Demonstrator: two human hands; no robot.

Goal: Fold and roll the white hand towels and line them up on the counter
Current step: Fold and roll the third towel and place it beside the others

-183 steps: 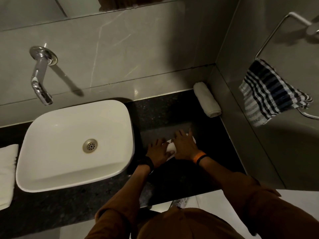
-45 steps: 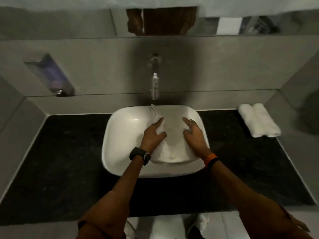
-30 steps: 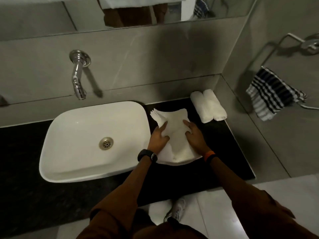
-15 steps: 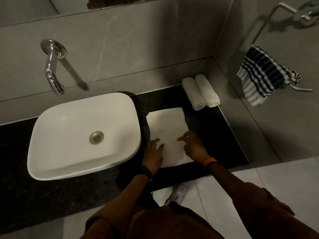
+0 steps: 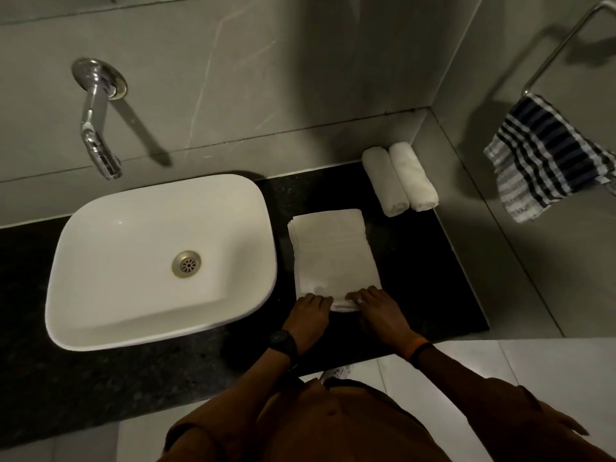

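Observation:
A folded white hand towel (image 5: pixel 333 255) lies flat as a long strip on the black counter (image 5: pixel 420 268), right of the sink. My left hand (image 5: pixel 308 313) and my right hand (image 5: pixel 378 310) grip its near end, fingers curled over the edge, which is turned up into a small roll. Two rolled white towels (image 5: pixel 400 180) lie side by side in the counter's far right corner, against the wall.
A white basin (image 5: pixel 100 261) fills the counter's middle, with a chrome wall tap (image 5: pixel 96 128) above it. A blue-and-white checked cloth (image 5: pixel 546 165) hangs from a ring on the right wall. The counter's front edge runs just below my wrists.
The towel was carried from over the basin to the counter and laid flat. Both hands have slid back from its surface to the near end and taken hold of it.

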